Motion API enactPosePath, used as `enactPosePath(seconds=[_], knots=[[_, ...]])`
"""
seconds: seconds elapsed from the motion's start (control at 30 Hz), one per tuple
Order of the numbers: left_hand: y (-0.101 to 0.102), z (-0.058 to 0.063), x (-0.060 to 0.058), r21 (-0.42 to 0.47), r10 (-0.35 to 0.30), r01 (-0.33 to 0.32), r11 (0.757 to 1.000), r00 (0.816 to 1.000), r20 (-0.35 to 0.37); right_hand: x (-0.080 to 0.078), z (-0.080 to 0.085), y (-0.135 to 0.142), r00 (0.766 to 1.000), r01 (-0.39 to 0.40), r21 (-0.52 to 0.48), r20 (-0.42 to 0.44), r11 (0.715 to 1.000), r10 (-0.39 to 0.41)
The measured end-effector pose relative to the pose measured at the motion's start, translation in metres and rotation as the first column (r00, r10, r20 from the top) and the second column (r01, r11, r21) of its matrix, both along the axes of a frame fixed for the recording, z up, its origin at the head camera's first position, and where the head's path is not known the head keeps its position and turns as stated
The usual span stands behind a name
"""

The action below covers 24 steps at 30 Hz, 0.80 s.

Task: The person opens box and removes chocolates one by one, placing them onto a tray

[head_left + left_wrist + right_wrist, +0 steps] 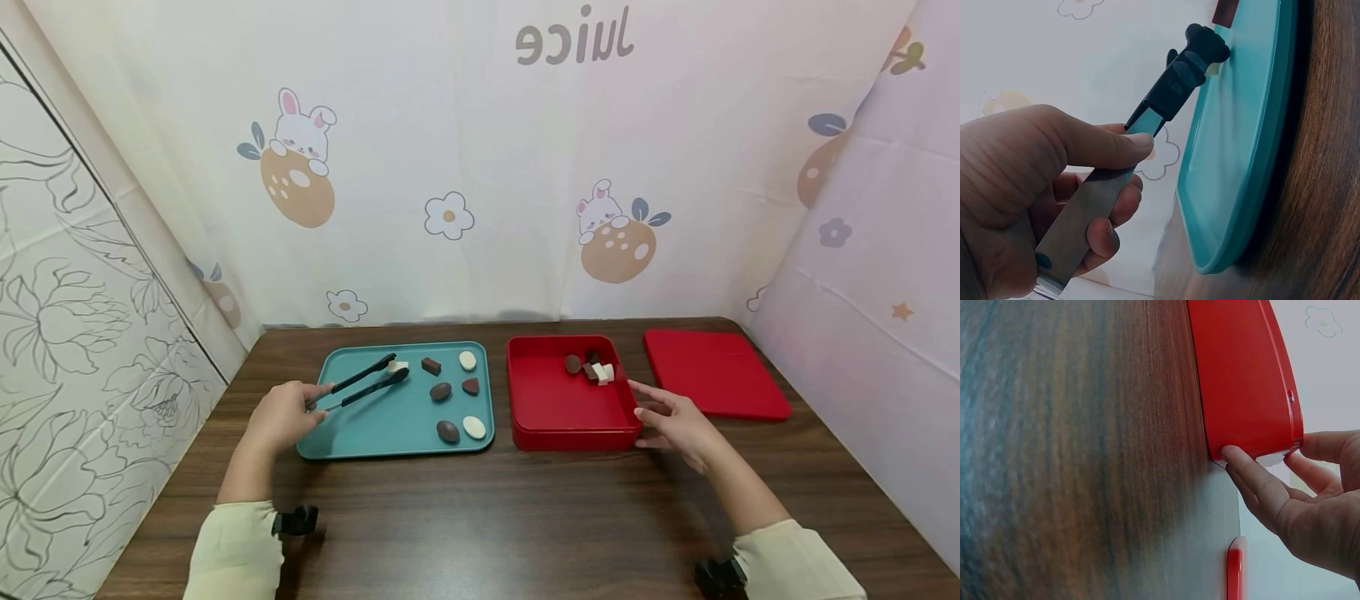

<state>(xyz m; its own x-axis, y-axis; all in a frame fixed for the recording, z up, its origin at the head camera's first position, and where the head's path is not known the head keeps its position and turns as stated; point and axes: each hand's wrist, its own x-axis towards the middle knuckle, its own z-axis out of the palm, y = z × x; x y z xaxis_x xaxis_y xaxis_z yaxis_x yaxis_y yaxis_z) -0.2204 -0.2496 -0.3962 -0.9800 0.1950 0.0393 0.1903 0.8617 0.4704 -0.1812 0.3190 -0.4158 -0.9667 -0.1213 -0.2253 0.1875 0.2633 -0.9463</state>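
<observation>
My left hand [281, 417] holds metal tongs [1094, 200] with black tips, thumb on one arm and fingers curled round the other. The black tips [397, 375] lie on either side of a small white chocolate piece [397, 366] over the teal tray [375, 433]; whether they press it I cannot tell. Dark and white chocolates, such as a dark egg-shaped one [447, 431] and a white oval [474, 427], sit on the tray. My right hand [678, 429] rests with extended fingers against the right side of the red box [573, 439], which contains several brown and white pieces [597, 372].
A flat red lid [716, 375] lies to the right of the box. Both containers stand on a dark wooden table [480, 517]. A patterned curtain [465, 125] hangs behind the table's back edge, and more printed cloth flanks both sides.
</observation>
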Motion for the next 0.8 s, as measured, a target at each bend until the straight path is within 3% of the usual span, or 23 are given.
enactPosePath(seconds=[0.37, 0.6, 0.8], knots=[[-0.0019, -0.0018, -0.0008, 0.055, 0.001, -0.001, 0.999, 1.0, -0.01, -0.0005, 0.0013, -0.0002, 1.0, 0.002, 0.002, 0.007, 1.0, -0.002], [-0.001, -0.0033, 0.0, 0.152, 0.003, -0.003, 0.988, 1.0, -0.002, -0.0003, 0.0025, -0.001, 1.0, 0.006, -0.009, 0.012, 1.0, -0.005], [0.0039, -0.0076, -0.0004, 0.224, -0.027, 0.032, 0.974, 0.999, -0.025, -0.0003, 0.0019, -0.0012, 0.999, 0.017, -0.005, 0.028, 1.0, -0.017]])
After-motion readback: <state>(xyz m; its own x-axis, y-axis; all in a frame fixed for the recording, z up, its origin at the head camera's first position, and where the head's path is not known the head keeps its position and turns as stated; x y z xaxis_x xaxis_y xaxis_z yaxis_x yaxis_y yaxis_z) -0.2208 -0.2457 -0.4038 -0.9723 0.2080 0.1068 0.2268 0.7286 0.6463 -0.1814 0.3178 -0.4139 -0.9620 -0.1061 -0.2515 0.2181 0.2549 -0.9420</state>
